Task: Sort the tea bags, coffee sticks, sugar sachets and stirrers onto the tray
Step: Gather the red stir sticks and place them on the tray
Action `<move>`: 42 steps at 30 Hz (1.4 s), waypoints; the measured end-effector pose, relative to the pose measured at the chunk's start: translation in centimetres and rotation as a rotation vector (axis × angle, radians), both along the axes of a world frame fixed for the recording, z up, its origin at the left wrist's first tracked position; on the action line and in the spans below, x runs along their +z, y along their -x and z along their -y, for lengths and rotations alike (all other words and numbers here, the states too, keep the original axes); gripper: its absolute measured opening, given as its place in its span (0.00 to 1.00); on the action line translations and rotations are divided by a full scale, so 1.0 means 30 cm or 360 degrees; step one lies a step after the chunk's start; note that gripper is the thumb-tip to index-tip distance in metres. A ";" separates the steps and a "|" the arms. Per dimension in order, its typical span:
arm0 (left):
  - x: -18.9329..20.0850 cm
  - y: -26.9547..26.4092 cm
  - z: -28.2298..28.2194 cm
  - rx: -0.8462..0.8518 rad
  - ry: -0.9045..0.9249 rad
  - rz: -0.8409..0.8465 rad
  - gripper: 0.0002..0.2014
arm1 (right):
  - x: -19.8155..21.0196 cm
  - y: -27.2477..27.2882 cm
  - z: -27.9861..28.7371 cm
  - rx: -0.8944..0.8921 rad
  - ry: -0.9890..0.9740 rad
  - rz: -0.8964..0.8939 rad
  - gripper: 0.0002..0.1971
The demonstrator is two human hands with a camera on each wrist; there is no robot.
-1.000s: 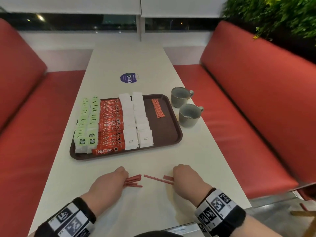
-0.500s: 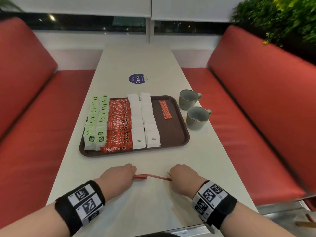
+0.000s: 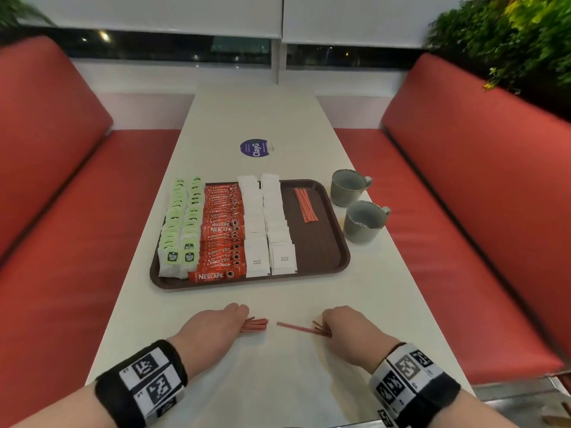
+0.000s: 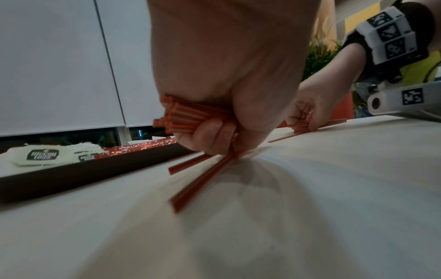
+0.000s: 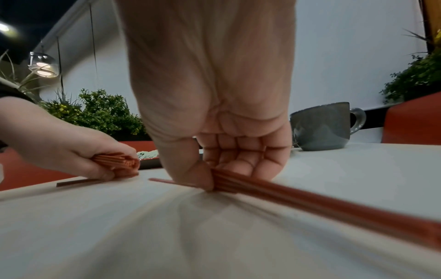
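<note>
Your table (image 3: 278, 375) carries tray (image 3: 336, 267), two mugs (image 3: 364, 222) beside it, round sticker (image 3: 255, 147), loose stirrers (image 3: 293, 327).

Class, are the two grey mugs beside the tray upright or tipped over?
Upright. Both grey mugs stand on their bases, open mouths facing up.

"NESCAFE" runs in white letters along the red coffee sticks (image 3: 221, 236) at the frame's centre. "WHITE SUGAR" is printed small on the nearest white sugar sachets (image 3: 256, 261) beside them. "ClayG" stands on the round purple sticker (image 3: 255, 147) above. The dark labels on the green tea bags (image 3: 176, 239) are too blurred to read.
</note>
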State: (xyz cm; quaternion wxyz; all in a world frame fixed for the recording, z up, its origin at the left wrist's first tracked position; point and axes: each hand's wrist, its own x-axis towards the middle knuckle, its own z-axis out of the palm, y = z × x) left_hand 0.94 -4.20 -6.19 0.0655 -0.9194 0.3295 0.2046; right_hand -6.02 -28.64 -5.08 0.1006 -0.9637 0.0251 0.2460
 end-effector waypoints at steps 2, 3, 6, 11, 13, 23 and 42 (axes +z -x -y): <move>0.015 -0.010 0.006 0.0046 0.0005 0.0002 0.14 | -0.007 0.003 0.001 -0.0013 0.0014 0.0009 0.08; 0.028 -0.016 0.009 0.0077 0.0014 0.0003 0.13 | -0.012 0.003 0.007 -0.0038 -0.0007 0.0015 0.11; 0.069 -0.038 0.016 0.0235 0.0172 -0.0076 0.09 | 0.013 -0.011 0.036 -0.0190 -0.0149 0.0093 0.13; 0.135 -0.064 0.087 0.0799 0.1166 -0.0669 0.06 | 0.160 -0.060 0.052 -0.0723 -0.0944 0.0235 0.11; 0.159 -0.064 0.150 0.1058 0.1463 -0.0958 0.05 | 0.216 -0.089 0.028 -0.0886 -0.1414 0.0221 0.10; 0.187 -0.078 0.300 0.1302 0.2010 -0.1602 0.23 | 0.282 -0.253 -0.076 -0.1156 -0.1973 0.0281 0.09; 0.155 -0.100 0.172 0.1604 0.2125 -0.1445 0.17 | 0.002 -0.031 -0.028 0.0185 0.0159 0.0081 0.10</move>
